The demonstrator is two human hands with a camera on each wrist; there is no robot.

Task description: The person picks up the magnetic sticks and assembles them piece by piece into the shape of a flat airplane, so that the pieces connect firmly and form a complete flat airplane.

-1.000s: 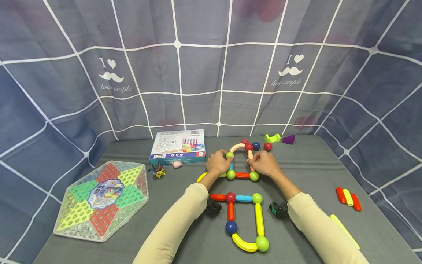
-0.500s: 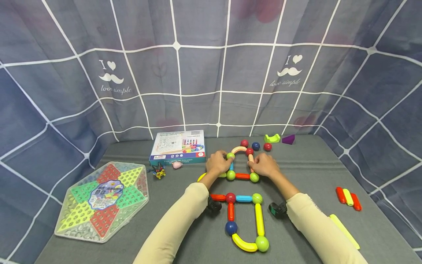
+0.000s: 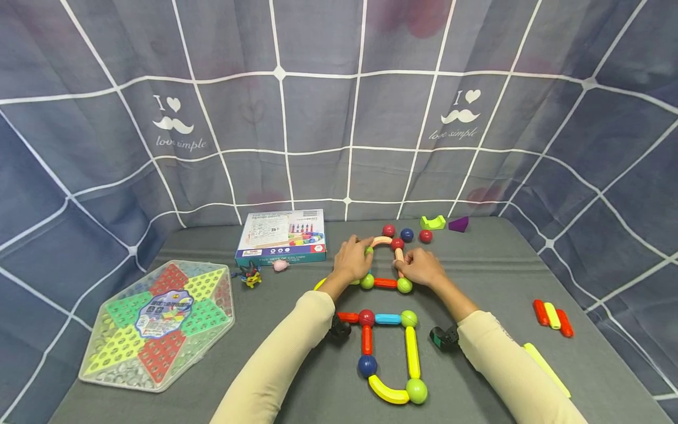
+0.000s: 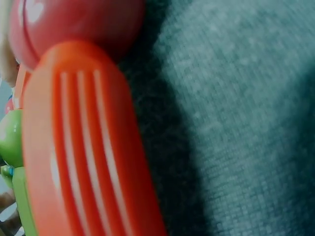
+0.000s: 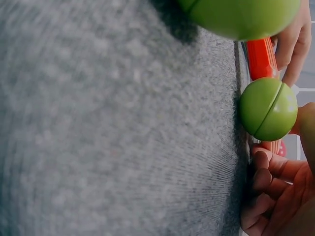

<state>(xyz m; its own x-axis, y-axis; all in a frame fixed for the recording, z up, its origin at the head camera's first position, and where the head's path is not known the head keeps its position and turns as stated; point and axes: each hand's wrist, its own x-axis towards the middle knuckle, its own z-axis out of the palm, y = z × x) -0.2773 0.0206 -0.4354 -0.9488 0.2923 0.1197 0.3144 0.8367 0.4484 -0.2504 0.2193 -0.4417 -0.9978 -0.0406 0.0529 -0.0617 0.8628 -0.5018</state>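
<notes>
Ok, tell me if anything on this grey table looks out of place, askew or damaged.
Nothing looks damaged or spilled. The left hand and right hand rest on the far loop of coloured plastic rods and balls. One oddity: a long pale-yellow flat strip lies partly under the right sleeve, apart from everything else.
</notes>
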